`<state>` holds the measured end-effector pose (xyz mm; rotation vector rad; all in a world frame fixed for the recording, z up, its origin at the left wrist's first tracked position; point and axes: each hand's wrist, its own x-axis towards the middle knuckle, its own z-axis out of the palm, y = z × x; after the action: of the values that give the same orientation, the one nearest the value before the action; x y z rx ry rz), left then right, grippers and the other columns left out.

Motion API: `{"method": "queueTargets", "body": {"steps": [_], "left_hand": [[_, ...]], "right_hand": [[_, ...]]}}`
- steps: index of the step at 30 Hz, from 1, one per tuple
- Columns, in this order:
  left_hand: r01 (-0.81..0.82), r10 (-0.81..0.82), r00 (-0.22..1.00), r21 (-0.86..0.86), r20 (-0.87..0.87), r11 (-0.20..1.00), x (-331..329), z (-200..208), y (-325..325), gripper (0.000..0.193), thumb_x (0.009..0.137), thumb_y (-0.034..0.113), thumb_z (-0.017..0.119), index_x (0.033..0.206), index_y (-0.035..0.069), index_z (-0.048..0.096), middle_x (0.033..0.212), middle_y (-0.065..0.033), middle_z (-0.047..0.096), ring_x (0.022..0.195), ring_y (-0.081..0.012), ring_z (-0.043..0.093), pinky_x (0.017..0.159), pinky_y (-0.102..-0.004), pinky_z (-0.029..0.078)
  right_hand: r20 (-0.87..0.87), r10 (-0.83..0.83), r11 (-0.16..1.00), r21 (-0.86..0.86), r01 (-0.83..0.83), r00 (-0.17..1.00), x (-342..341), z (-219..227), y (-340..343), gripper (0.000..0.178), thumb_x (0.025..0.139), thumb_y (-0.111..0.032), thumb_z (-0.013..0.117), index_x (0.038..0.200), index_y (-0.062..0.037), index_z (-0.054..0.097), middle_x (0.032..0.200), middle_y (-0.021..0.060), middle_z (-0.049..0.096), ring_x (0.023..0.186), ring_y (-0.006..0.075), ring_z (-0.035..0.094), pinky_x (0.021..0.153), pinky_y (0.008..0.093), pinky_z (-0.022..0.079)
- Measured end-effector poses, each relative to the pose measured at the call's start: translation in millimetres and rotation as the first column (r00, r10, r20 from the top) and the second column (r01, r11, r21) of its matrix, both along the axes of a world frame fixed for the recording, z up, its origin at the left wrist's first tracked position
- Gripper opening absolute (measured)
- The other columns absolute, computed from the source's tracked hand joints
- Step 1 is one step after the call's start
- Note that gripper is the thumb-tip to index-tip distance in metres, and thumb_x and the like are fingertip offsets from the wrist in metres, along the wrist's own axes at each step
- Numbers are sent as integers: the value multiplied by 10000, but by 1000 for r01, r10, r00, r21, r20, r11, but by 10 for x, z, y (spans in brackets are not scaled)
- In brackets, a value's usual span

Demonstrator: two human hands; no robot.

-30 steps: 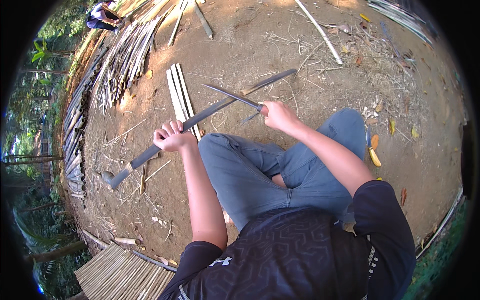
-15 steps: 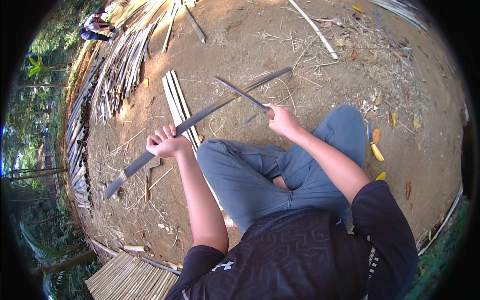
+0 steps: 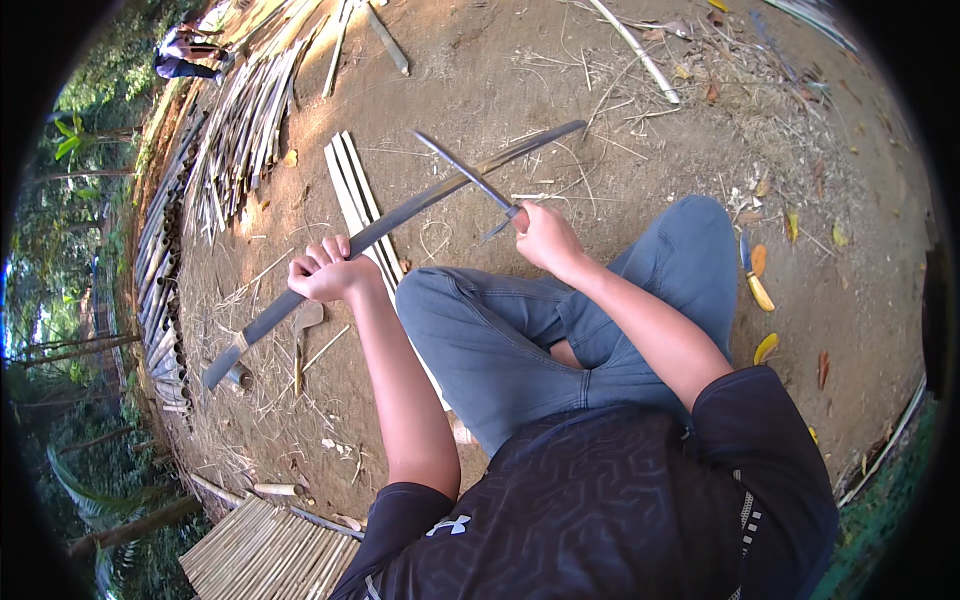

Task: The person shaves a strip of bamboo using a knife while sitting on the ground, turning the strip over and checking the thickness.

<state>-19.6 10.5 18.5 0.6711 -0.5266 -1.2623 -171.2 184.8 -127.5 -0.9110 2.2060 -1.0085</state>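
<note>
A long dark bamboo strip (image 3: 405, 211) with lighter bands at its joints slants across in front of me, low at the left and high at the right. My left hand (image 3: 328, 272) is closed round its lower left part, palm up with the fingers curled over it. My right hand (image 3: 548, 238) grips the handle of a knife (image 3: 450, 162), most of the handle being hidden in the fist. The narrow blade points up and left and crosses the strip near a light joint. From this view I cannot tell how firmly the edge touches it.
Pale split strips (image 3: 352, 192) lie beyond my left hand. A knife with a yellow handle (image 3: 760, 294) lies right of my crossed legs. Bamboo piles (image 3: 240, 140) line the left, where a person (image 3: 188, 50) stands. A slatted bamboo panel (image 3: 262, 555) is at lower left.
My right hand and the knife have moved a little up and left, so the blade crosses the strip slightly further left. My left hand still holds the strip.
</note>
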Motion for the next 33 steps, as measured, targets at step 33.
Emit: {"method": "queueTargets", "body": {"steps": [33], "left_hand": [[74,-75,997,-78,-9,994,38,129,61,345,922,295,340,623,182,211,501,41,189,429,-99,174,414,-256,201]], "right_hand": [[427,-562,826,239,510,709,-1183,-994,125,90,797,-80,576,773,-4,619,671,103,611,526,199,577,469,374,453]]}}
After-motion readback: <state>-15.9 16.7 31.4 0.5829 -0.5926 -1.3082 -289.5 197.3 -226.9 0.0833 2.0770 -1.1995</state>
